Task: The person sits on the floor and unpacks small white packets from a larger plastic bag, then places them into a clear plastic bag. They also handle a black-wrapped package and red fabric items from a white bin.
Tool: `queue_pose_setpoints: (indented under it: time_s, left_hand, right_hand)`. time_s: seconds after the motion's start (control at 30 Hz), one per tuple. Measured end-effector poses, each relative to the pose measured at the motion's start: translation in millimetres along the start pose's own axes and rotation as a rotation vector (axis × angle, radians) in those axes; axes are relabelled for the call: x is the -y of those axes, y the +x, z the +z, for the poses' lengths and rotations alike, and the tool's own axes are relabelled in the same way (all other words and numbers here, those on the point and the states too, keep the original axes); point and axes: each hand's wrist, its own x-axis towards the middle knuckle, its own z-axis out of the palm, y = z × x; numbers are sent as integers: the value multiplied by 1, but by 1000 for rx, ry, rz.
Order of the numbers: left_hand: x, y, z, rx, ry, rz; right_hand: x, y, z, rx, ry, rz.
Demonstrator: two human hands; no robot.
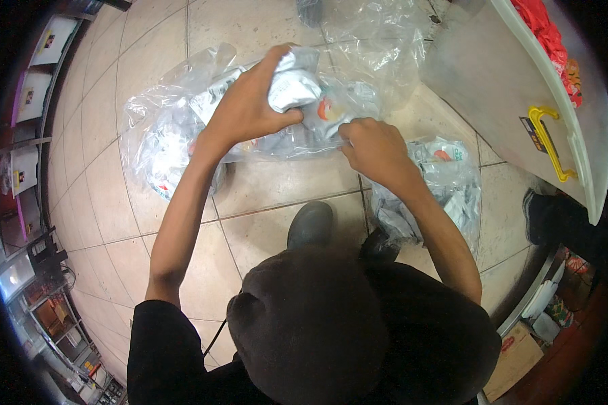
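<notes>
My left hand (256, 101) grips silvery-white packets (295, 90), its thumb below them and its fingers over their far side. Under and around them lies a clear plastic bag (278, 149) holding more such packets, some with a red and orange print. The fingers of my right hand (372, 147) are closed on the bag's near right edge. At the left, the bag bulges with packets (169, 157). Another clear bag of packets (451, 187) rests on the floor beside my right forearm, partly hidden by it.
A large translucent plastic bin (491, 91) with a yellow handle (549, 144) stands at the right, red packaging inside. My boot (310, 225) is on the tiled floor (253, 192). Shelving with white bins (33, 96) lines the left. At lower right is a cardboard box (511, 362).
</notes>
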Motion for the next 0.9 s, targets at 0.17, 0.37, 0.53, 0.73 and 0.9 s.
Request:
queue_pose_setpoints:
  time_s: [0.17,0.37,0.53,0.73,0.9]
  left_hand:
    - [10,5,34,212,647,239]
    - [-7,7,35,478,533,207]
    - [-20,-3,17,440,246,41]
    - [-22,-35,15,561,11,214]
    - [-27,-58,24,562,-105,274]
  right_hand:
    - [-8,-25,-35,-276,210,-60]
    - [-3,-31,-54,-440,249,-26]
    - [-21,-54,-46,-327,311,-110]
    - [-19,-63,-31,320,958,-276]
    - [-11,-77,-29,106,80,31]
